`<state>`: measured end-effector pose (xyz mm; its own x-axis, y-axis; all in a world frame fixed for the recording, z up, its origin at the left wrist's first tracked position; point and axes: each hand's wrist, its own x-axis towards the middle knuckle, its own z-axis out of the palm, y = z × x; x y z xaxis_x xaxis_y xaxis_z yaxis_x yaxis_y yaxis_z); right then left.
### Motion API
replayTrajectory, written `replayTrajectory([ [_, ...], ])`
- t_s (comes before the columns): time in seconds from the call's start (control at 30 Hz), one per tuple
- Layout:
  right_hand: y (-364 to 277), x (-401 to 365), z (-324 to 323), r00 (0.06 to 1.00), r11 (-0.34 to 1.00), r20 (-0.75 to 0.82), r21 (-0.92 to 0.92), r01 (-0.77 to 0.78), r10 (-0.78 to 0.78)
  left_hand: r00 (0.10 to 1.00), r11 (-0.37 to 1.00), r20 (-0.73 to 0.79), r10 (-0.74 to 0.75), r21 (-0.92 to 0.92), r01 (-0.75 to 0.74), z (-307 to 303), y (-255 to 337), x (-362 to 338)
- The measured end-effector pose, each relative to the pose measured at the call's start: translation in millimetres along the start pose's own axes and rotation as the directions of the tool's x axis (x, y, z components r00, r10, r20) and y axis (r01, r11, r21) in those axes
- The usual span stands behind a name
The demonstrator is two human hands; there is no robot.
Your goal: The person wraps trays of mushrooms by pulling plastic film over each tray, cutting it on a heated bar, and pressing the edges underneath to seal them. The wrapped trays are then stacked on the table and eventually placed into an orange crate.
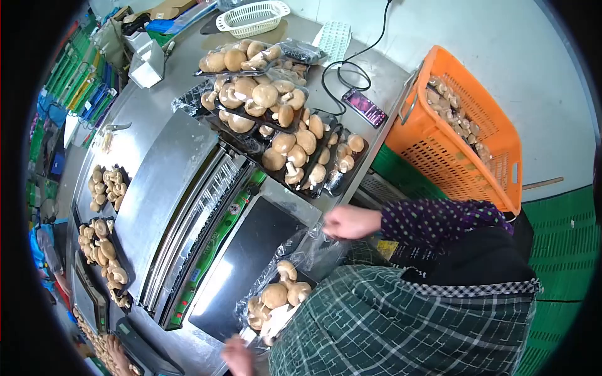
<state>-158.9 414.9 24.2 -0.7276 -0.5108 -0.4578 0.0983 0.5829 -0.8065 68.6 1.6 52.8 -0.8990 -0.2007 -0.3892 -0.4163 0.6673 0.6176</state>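
Note:
My right hand (pixel 351 222), in a dotted sleeve, is closed with its fingertips on clear plastic film (pixel 305 245). The film stretches down from it around a dark tray of brown mushrooms (pixel 274 296), which lies against the plaid apron. My left hand (pixel 237 357) is at the tray's lower end, close to a small white label (pixel 248 336); its fingers are blurred. Beside the tray is the dark plate (pixel 248 260) of a wrapping machine with a green control strip (pixel 216 244).
Wrapped mushroom trays (pixel 263 97) are stacked behind the machine, near a phone (pixel 365 108) and a black cable. An orange crate (pixel 461 131) of mushrooms stands at the right. Unwrapped mushroom trays (pixel 103 250) lie on the far side. Another person's hand (pixel 117 354) shows at lower left.

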Motion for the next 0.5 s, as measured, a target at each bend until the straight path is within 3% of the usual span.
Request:
replayTrajectory([
  [0.03, 9.5, -10.8, 7.6, 0.989, 0.993, 0.106, -0.072, -0.098, 0.106, 0.992, 0.921, 0.09, -0.083, -0.373, 0.111, 43.7, -46.0, -3.3],
  [0.07, 29.7, -3.7, 25.6, 0.958, 0.977, 0.261, -0.204, -0.065, 0.118, 0.97, 0.697, 0.178, -0.165, -0.674, 0.242, 87.0, -90.7, -6.3],
  [0.1, 48.2, 6.4, 55.5, 0.956, 0.987, 0.292, -0.154, 0.054, -0.007, 0.959, 0.704, 0.199, -0.2, -0.652, 0.282, 90.4, -35.5, -2.3],
  [0.13, 33.1, 11.8, 80.8, 0.982, 0.989, 0.17, -0.108, 0.097, -0.077, 0.965, 0.72, 0.197, -0.174, -0.643, 0.261, 96.8, 4.0, 4.0],
  [0.2, 9.9, 23.2, 102.5, 0.963, 0.957, 0.244, -0.232, 0.172, -0.114, 0.985, 0.706, 0.148, -0.086, -0.688, 0.165, 107.4, 49.3, 20.7],
  [0.23, 8.0, 30.3, 113.1, 0.951, 0.966, 0.261, -0.151, 0.209, -0.165, 0.994, 0.706, 0.106, -0.026, -0.702, 0.093, 107.0, 73.1, 28.7],
  [0.27, 7.6, 37.5, 120.0, 0.928, 0.961, 0.25, 0.092, 0.261, -0.276, 0.998, 0.698, 0.058, 0.039, -0.716, 0.014, 103.9, 96.1, 37.0],
  [0.33, -9.5, 51.5, 132.2, 0.853, 0.793, 0.268, 0.561, 0.239, -0.447, 0.971, 0.684, -0.112, 0.209, -0.693, -0.227, 87.0, 135.2, 48.8],
  [0.43, -60.9, 44.7, 133.0, 0.686, 0.647, 0.392, 0.747, 0.151, -0.613, 0.769, 0.62, -0.435, 0.468, -0.459, -0.637, 55.1, 173.2, 57.9],
  [0.47, -79.3, 35.9, 131.8, 0.63, 0.625, 0.423, 0.77, 0.129, -0.651, 0.72, 0.592, -0.497, 0.484, -0.42, -0.688, 42.3, 179.7, 62.9],
  [0.5, -94.3, 28.2, 131.9, 0.58, 0.603, 0.443, 0.79, 0.107, -0.683, 0.76, 0.557, -0.507, 0.407, -0.522, -0.646, 27.0, 183.3, 67.9],
])
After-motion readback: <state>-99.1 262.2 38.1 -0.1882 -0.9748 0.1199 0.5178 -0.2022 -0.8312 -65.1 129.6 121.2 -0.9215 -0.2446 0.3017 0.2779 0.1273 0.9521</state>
